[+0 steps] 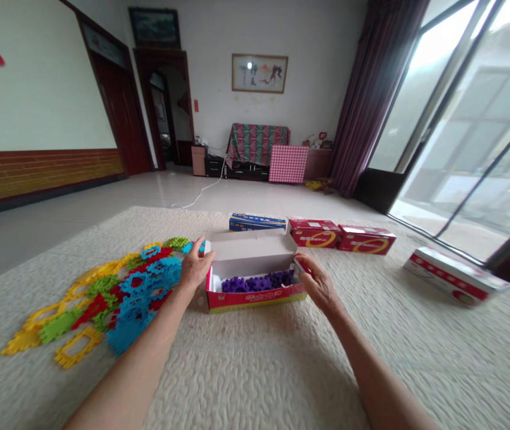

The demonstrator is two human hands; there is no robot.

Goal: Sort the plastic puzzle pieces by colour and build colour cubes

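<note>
A red and yellow-green cardboard box (255, 300) rests on the quilted cover in front of me, its white lid (250, 245) raised at the back. Inside lie several purple toothed plastic building pieces (257, 283). My left hand (196, 264) grips the box's upper left end, thumb toward the lid. At the opposite end, my right hand (316, 279) has its fingers closed on the side flap. Left of the box spreads a pile of plastic building pieces (138, 289) in blue, yellow, green and red; my left forearm hides part of it.
Behind the open box are a blue box (257, 223) and two red boxes (313, 233). A white and red box (456, 276) lies farther right. The quilted cover (255, 370) spreads beneath everything. A white cable (201, 194) runs over the floor beyond it.
</note>
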